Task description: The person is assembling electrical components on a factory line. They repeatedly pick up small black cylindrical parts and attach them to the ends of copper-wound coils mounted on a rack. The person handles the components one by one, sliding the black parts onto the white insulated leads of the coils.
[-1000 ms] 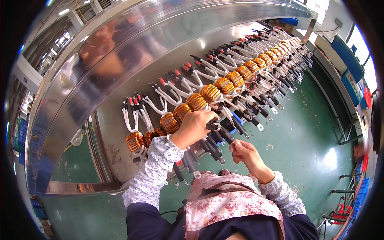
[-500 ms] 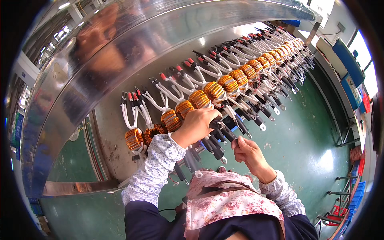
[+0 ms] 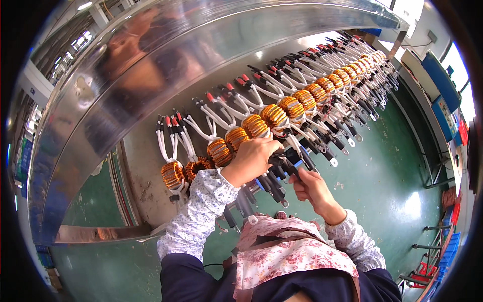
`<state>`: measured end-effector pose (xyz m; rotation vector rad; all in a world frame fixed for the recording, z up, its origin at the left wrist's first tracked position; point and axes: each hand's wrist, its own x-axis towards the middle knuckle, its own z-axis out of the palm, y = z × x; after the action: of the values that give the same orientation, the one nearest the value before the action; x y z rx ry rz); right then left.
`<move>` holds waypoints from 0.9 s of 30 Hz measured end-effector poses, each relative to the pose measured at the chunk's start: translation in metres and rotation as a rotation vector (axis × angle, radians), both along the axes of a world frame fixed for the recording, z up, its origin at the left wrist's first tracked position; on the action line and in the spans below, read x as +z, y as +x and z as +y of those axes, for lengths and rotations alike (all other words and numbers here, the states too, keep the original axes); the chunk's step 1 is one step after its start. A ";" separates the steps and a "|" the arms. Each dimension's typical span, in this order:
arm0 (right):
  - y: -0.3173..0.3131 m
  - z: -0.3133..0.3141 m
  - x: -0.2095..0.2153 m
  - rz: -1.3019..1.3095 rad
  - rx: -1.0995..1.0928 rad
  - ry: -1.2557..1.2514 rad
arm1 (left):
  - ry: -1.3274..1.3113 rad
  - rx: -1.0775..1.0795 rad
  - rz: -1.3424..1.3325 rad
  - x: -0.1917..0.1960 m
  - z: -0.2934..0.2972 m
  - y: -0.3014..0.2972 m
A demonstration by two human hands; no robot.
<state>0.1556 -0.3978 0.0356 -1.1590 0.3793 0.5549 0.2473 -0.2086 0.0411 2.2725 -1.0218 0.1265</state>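
At the steel rack, left hand (image 3: 251, 160) grips a copper toroid coil (image 3: 255, 126) while right hand (image 3: 311, 187) pinches its black-sleeved lead (image 3: 292, 163), mid lead-dressing; next needs careful seating.

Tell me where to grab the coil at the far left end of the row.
Judging by its pose, take the coil around its copper-wound ring, coming from the open left end. White leads rise above it, the next coil crowds its right, and the left hand works further along.
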 end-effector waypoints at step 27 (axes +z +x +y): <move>0.010 0.012 -0.006 0.068 0.007 0.534 | -0.048 -0.005 0.019 0.004 -0.006 -0.006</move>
<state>0.1654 -0.3856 0.0293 -0.6288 0.2611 0.6543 0.2412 -0.2145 0.0454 2.2233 -1.0037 0.1258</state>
